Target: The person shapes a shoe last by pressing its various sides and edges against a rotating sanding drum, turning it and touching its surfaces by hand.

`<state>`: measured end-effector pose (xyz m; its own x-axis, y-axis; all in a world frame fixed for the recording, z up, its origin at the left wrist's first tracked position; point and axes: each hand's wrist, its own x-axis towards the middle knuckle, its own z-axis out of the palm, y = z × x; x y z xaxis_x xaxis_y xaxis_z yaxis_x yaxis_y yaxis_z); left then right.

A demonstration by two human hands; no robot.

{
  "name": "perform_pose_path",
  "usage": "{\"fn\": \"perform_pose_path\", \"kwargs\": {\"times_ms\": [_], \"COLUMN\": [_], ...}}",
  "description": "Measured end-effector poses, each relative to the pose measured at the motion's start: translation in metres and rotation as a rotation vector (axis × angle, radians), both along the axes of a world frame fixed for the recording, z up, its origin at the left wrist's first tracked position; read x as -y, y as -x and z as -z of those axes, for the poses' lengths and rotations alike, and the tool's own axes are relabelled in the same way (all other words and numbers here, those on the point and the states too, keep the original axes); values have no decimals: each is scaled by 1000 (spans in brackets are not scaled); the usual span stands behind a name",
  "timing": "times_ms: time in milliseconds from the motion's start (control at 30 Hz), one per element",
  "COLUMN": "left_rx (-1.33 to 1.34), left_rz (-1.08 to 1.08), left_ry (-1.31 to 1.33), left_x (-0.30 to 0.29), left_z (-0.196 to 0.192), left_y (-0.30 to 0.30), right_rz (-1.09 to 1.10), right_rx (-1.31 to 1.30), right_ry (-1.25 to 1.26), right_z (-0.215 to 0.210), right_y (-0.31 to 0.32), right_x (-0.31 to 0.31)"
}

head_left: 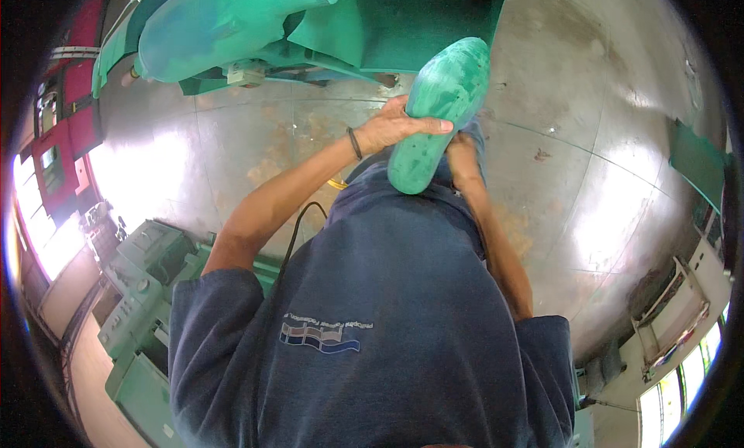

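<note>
Green shoe-sole form (442, 111), held in two hands above the floor (604, 138).
Left hand (395, 126) clasped over its middle; right hand (463, 155) beneath, mostly hidden, grip indiscernible.

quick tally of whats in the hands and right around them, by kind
Green elongated panel, gripped by both hands: 1
Hands on it: 2, the left hand on top, the right hand underneath
Black wristband on the left wrist: 1
Black cable along the left arm: 1
Total: 5
</note>
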<state>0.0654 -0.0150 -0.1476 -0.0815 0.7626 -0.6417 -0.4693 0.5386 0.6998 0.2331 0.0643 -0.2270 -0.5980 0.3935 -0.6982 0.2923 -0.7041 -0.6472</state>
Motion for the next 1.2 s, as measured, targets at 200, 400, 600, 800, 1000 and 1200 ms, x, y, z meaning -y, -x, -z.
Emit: {"fn": "perform_pose_path", "kwargs": {"times_ms": [200, 400, 600, 800, 1000, 1200], "left_rx": [-133, -144, -906, -356, -394, -422], "left_rz": [184, 249, 212, -45, 0, -26], "left_ry": [27, 10, -327, -1045, -1179, -1238], "left_x": [-15, -25, -34, 2, 16, 45], "left_z": [-29, -75, -141, -265, -274, -280], "left_y": [34, 74, 96, 119, 109, 112], "right_rz": [285, 299, 444, 492, 507, 454], "right_rx": [-544, -347, -416, -360, -345, -301], "right_ry": [156, 91, 117, 162, 78, 77], "right_z": [-64, -87, -80, -83, -89, -93], "right_y": [24, 58, 52, 44, 31, 35], "right_x": [-62, -79, -92, -95, -90, -76]}}
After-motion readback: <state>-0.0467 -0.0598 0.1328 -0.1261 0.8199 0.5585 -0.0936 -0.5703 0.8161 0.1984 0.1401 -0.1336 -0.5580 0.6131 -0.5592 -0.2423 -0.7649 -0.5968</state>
